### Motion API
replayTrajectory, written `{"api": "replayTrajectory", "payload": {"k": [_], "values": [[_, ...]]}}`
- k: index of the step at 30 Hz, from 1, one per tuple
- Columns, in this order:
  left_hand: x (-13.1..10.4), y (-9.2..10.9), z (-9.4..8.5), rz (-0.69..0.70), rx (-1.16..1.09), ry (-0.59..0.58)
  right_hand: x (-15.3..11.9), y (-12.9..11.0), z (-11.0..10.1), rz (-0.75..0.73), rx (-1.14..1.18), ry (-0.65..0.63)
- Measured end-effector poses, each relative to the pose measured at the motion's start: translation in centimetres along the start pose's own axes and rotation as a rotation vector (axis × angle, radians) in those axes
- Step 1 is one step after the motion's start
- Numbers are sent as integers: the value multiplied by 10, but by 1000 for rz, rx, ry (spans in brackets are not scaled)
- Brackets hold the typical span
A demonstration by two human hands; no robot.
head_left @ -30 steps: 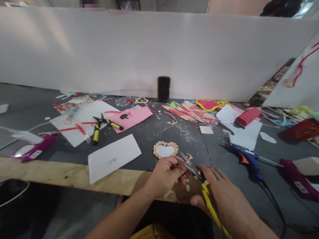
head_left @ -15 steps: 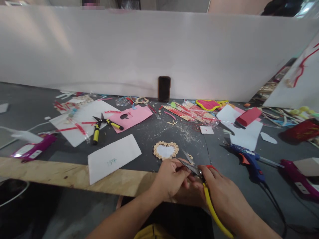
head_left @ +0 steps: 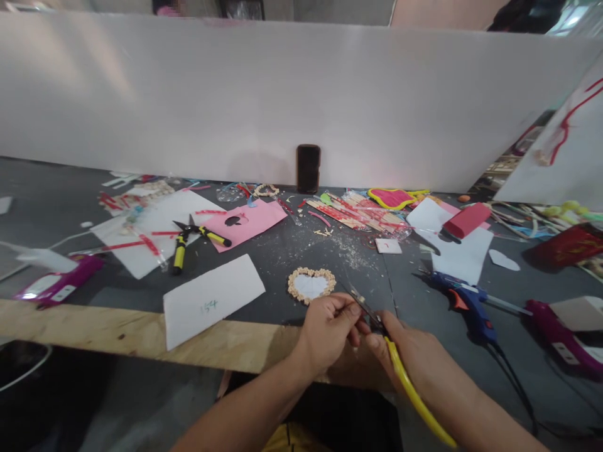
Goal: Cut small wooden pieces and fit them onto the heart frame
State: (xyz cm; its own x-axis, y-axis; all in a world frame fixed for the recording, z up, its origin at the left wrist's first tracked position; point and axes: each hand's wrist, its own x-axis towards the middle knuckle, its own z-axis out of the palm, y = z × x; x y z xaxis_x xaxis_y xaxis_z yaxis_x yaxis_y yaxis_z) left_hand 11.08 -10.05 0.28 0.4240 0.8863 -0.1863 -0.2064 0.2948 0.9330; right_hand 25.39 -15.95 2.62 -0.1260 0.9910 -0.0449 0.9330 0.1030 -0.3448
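Note:
Yellow-handled scissors (head_left: 400, 370) are gripped in my right hand (head_left: 414, 358), their blades pointing up and left past my left fingertips. The blades look nearly closed. My left hand (head_left: 330, 326) is pinched right beside the blades; whatever is between its fingers is too small or hidden to name. Just beyond my left hand lies a white paper heart (head_left: 311, 285), its edge lined with small tan pieces.
A blue glue gun (head_left: 466, 301) lies to the right, its cord trailing toward me. Black-and-yellow pliers (head_left: 188, 238) and a numbered white card (head_left: 214, 301) are at left. A phone (head_left: 308, 168) leans on the white partition (head_left: 235, 94). Packaged sticks (head_left: 358, 210) lie behind the heart.
The scissor blades have come together from an open spread, and the yellow handle has swung slightly right. My left hand stays close to the blades. The heart has not moved on the table.

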Motion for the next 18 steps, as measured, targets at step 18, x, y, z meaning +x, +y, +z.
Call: {"api": "replayTrajectory", "payload": {"k": [18], "values": [[43, 66, -143, 273, 1455, 229, 37, 53, -1, 117, -384, 78]]}}
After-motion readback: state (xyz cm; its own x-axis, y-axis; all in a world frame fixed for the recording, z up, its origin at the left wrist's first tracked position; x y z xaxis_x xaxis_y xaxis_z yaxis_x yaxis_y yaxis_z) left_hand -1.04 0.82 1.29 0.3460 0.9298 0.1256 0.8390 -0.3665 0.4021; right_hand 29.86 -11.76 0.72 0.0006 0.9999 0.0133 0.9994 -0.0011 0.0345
